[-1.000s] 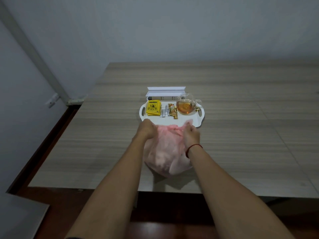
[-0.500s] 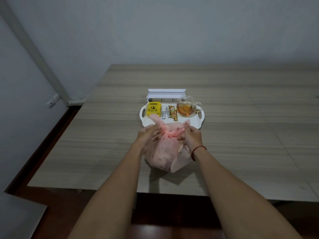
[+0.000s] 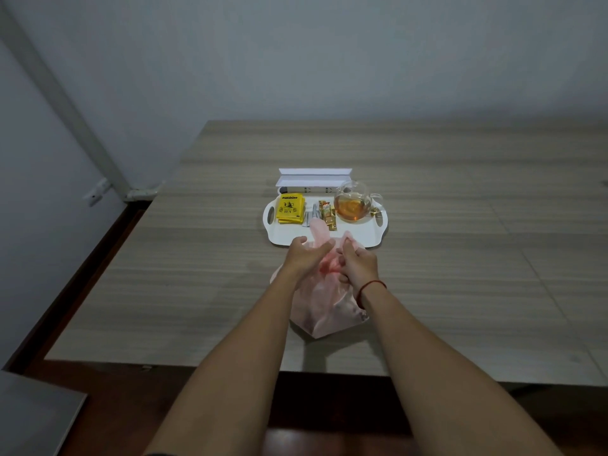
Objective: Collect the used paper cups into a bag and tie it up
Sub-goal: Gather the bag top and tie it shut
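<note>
Head view: where is the pink bag [image 3: 324,311]?

On the tabletop [image 3: 197,291], near its front edge, just this side of the white tray [image 3: 283,236]. Its body sags on the wood, and its top is gathered and twisted between both hands.

What are the hands doing?

The left hand [image 3: 304,256] holds one strip of the bag's top, which stands up between thumb and fingers. The right hand [image 3: 357,263], with a red string [image 3: 370,286] round its wrist, pinches the other strip with curled fingers. The two hands nearly touch over the twisted neck.

Can you see the paper cups?

I cannot tell. The plastic is cloudy and whatever is inside is only a blur.

And on the tray?

Yellow packets [image 3: 290,209] at the left, a few slim sachets [image 3: 327,214] in the middle, a glass teapot [image 3: 352,205] of amber tea at the right. A white box [image 3: 314,181] lies just behind the tray's far rim.
</note>
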Tool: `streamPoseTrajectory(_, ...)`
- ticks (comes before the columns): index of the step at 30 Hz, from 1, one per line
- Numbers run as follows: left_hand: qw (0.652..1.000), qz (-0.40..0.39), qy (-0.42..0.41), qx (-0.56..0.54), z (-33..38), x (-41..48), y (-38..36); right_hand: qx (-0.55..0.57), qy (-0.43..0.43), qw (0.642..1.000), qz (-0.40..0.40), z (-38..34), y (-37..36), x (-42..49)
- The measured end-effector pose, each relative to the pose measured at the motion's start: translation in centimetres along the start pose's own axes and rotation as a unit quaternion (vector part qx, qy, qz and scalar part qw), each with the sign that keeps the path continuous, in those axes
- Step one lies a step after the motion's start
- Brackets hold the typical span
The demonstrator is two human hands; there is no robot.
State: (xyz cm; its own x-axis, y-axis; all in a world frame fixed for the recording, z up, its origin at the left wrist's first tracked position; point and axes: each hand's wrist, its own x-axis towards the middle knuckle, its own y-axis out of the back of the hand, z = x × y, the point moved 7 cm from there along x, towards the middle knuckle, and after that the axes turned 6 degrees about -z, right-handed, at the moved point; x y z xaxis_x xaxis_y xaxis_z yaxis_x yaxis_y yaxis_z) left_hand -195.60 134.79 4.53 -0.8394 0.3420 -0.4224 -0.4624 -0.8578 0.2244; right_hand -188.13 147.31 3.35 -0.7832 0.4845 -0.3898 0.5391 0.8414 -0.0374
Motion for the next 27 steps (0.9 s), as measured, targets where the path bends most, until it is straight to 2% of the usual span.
streamPoseTrajectory(6, 0.999, 0.035, -0.025, 0.032, 0.0, 0.5, -1.3, -0.013, -0.002, 1.000, 0.005, 0.3, -0.2, 0.1)
streamPoseTrajectory(9, 0.996, 0.084, -0.025, 0.019, -1.0, 0.2, 0.2, 0.017, -0.008, 0.999, 0.042, 0.2, 1.5, 0.4)
streamPoseTrajectory(12, 0.994, 0.066, 0.014, -0.092, -2.2, 0.1, 0.3, 0.034, -0.015, 0.997, 0.067, 0.2, 2.5, 0.7)
streamPoseTrajectory(14, 0.971, 0.012, 0.036, -0.237, -2.3, 0.0, -0.8, 0.040, -0.024, 0.997, 0.067, 0.4, 2.3, 0.7)
streamPoseTrajectory(16, 0.949, -0.023, 0.030, -0.314, -1.5, -0.2, -1.3, 0.034, -0.036, 0.997, 0.061, 0.3, 2.1, 0.6)
streamPoseTrajectory(18, 0.956, -0.027, 0.010, -0.291, -1.0, -0.2, -0.9, 0.013, -0.045, 0.998, 0.045, -0.1, 1.9, 0.5)
streamPoseTrajectory(21, 0.981, -0.051, -0.002, -0.188, -0.3, -0.6, -1.0, 0.031, -0.053, 0.998, -0.007, -0.6, 0.9, 0.2)
streamPoseTrajectory(24, 0.966, -0.093, 0.036, -0.240, -0.6, -1.2, -1.9, 0.084, -0.069, 0.993, -0.044, -1.1, -0.1, -0.1)
streamPoseTrajectory(27, 0.968, -0.120, 0.036, -0.219, -0.7, -1.4, -1.7, 0.035, -0.054, 0.996, -0.061, -1.7, 0.0, -0.4)
